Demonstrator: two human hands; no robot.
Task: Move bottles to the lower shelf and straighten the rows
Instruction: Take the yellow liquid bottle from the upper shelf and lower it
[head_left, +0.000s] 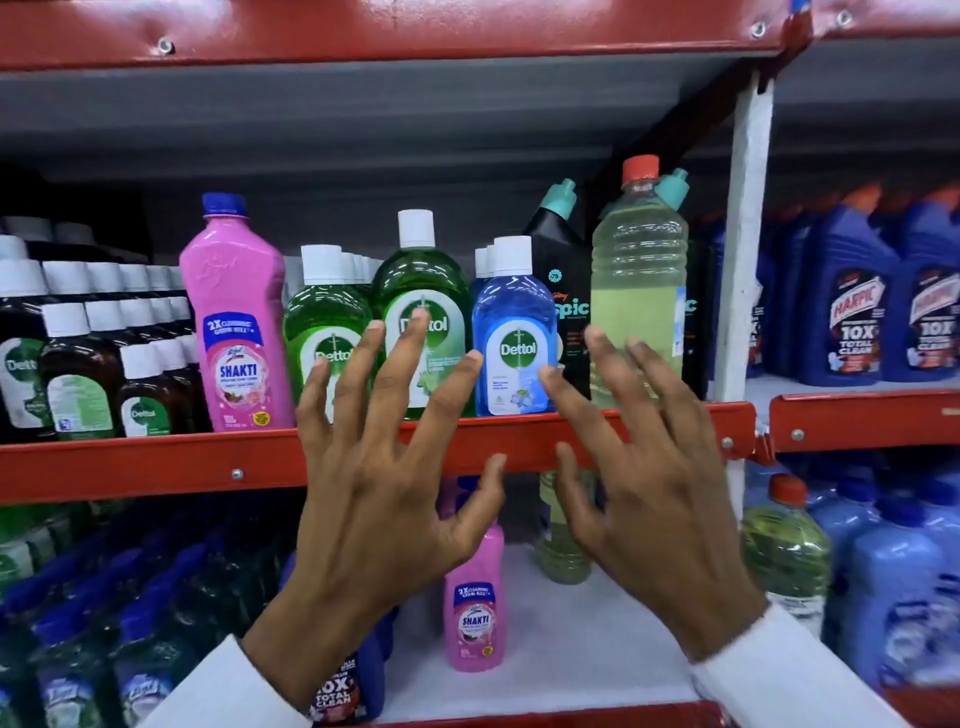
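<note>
Both hands are raised in front of the upper shelf (130, 467), fingers spread and holding nothing. My left hand (384, 478) hovers before the green Dettol bottles (421, 291). My right hand (644, 478) is before the blue Dettol bottle (511, 312) and the tall pale-yellow bottle with a red cap (639, 270). A pink Shakti bottle (234, 312) stands left of the green ones. On the lower shelf (571, 649) stand a smaller pink Shakti bottle (475, 613) and a pale-yellow bottle (563, 551), partly hidden by my hands.
Brown Dettol bottles (78, 364) fill the upper shelf's left. Black Spic bottles (558, 260) stand behind the blue Dettol. Blue Harpic bottles (857, 312) fill the right bay beyond a white upright (748, 234). Dark and blue bottles (104, 623) crowd the lower left; blue bottles (893, 597) the lower right.
</note>
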